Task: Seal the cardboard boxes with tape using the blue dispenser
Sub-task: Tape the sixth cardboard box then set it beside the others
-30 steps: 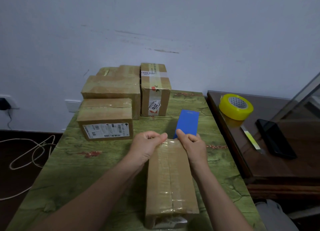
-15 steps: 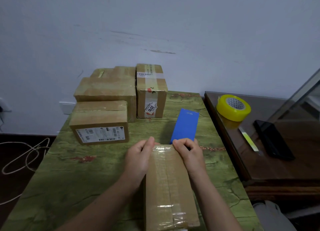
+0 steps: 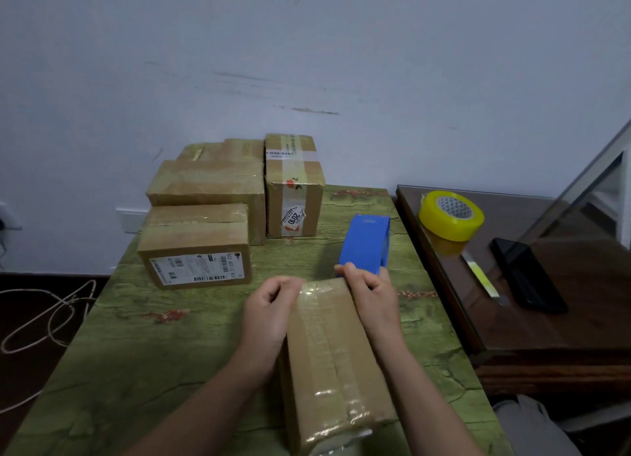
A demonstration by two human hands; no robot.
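Where the fingers sit: the fingers (image 3: 353, 274) of both hands curl over the far top edge of the near box (image 3: 334, 353), on the glossy tape end folded down there.
Left hand (image 3: 269, 305): fingers and thumb are bunched at the far left corner; whether they pinch tape alone cannot be told.
Right hand (image 3: 370, 291): fingers are curled on the far right corner.
Blue dispenser (image 3: 367, 244): stands on the green table (image 3: 136, 353) just beyond the right hand and is not gripped; whether it touches the hand cannot be told.
Near box: lies lengthwise toward the person, with tape along the top seam and over both ends.
Step in hand: judged to be pressing down the tape end.
Next move: likely calls for releasing this box, then gripping the dispenser for any remaining seam.
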